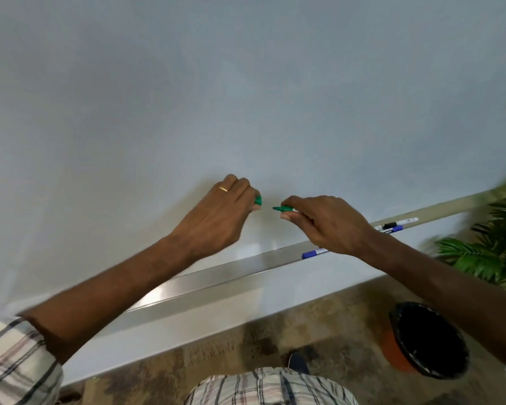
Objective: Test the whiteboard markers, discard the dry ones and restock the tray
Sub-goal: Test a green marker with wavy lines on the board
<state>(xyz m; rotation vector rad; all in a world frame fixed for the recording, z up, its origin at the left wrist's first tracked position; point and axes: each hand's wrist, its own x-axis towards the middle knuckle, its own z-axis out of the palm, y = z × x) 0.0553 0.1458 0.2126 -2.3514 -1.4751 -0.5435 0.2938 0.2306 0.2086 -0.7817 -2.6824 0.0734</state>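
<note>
Pinching one green cap (258,200) between thumb and curled fingers, the left hand (216,213) is hovering just left of the frame's centre, one gold ring (223,188) showing on a finger. The right hand (324,223) is sitting just right of centre, gripping one uncapped green marker (285,209) between thumb and forefinger. Its tip is pointing left toward the cap, with a small gap lying between the two.

Both hands are hanging before the whiteboard (246,83), which is filling the upper two thirds of the frame; whether either is touching it cannot be told. Below them, the metal tray (216,277) is running diagonally from lower left to middle right. One blue-capped marker (314,253) is lying in it just under the right hand. Farther right, one black-capped marker (400,222) and a second blue-capped marker (395,228) are resting together, anything more there being hidden behind the right arm (421,258).

In the lower right, one black-lined orange bin (430,340) is standing on the floor (246,340), and one green plant (479,252) is reaching in from the right edge.
</note>
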